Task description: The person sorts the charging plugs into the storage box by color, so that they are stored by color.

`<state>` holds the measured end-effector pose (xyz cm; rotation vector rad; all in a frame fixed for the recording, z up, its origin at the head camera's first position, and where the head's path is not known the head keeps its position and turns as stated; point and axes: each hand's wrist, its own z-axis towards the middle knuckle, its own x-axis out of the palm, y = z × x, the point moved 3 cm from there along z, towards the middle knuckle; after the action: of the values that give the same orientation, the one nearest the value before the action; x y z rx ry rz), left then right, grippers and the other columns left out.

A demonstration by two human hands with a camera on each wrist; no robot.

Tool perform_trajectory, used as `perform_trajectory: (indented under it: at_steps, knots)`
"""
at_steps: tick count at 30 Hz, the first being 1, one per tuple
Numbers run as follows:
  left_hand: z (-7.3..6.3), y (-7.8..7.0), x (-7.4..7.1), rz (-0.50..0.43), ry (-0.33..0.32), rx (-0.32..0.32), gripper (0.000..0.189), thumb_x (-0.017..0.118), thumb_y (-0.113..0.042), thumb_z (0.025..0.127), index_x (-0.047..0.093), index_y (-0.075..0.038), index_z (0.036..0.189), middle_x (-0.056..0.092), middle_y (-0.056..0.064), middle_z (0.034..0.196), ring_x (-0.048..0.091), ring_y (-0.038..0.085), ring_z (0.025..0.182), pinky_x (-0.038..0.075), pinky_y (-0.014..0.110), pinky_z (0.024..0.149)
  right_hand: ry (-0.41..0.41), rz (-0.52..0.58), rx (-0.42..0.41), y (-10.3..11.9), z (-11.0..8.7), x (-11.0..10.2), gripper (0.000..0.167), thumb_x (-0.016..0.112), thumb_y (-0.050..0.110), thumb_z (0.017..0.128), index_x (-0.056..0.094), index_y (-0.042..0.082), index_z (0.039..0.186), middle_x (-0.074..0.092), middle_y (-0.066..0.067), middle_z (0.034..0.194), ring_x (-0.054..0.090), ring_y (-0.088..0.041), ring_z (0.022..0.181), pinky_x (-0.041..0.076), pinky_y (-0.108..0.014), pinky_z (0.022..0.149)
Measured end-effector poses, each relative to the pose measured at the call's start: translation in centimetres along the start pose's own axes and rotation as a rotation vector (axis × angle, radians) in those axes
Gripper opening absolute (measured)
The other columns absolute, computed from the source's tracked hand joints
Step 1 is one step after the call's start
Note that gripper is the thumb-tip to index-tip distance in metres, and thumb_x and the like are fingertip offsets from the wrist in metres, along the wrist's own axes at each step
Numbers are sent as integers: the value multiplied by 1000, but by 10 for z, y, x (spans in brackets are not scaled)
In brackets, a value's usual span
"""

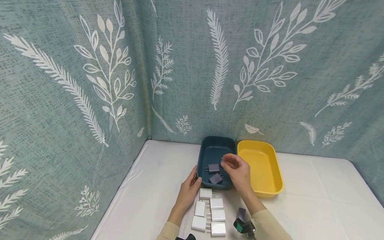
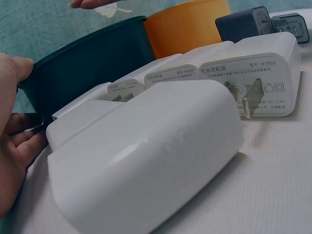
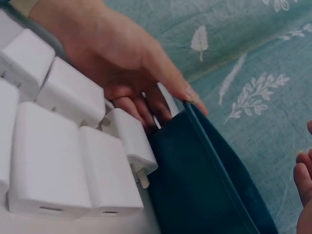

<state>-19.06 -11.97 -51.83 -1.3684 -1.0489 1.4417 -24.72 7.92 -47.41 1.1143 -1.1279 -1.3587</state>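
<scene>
My left hand (image 1: 189, 191) holds the near left corner of a dark teal plastic bin (image 1: 218, 138), thumb at the rim and fingers against the outer wall. Inside the bin lie two dark purple-grey charger plugs (image 1: 213, 168). Over the bin's right side hovers my right hand (image 1: 238, 171), its fingers loosely bent, with nothing visible between them. At the right wrist view's edge, only part of that hand (image 3: 304, 180) shows. White charger plugs (image 1: 218, 215) lie grouped on the table before the bin, several with metal prongs showing.
A yellow bin (image 1: 279, 173) stands right beside the teal one. More dark charger plugs (image 1: 241, 213) lie by the right forearm, partly covered by a black wrist device (image 1: 244, 226). White cloth covers the table (image 1: 324, 200); a patterned teal curtain (image 1: 192, 66) rises behind and at left.
</scene>
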Motion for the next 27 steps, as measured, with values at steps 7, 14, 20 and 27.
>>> perform_trajectory:
  at_steps: [7,14,20,27]
  knots:
    - [-1,0,1,-13,9,-1,56,51,-24,102,31,-14,153,35,10,156,38,26,143,36,36,115,10,12,17,-1,-6,-4,29,77,5,82,68,6,110,70,-13,112,69,-24,102,57,-14,85]
    - [-1,-2,1,9,13,1,56,50,-24,102,31,-14,153,35,11,156,39,27,142,37,37,115,-5,17,-3,-2,-11,-9,29,76,0,81,67,3,109,69,-17,111,69,-21,96,57,-14,84]
    - [5,16,5,3,-4,-1,56,51,-24,102,31,-18,153,35,9,156,38,26,143,35,38,116,-10,-16,15,-7,-15,-13,28,76,2,81,67,4,108,69,-17,110,67,-7,88,56,-12,84]
    - [12,35,7,10,-21,15,57,52,-32,101,31,-24,153,35,2,157,39,21,143,36,35,116,11,-36,3,-10,-19,-14,28,77,5,82,68,5,108,69,-13,109,67,-15,93,56,-13,86]
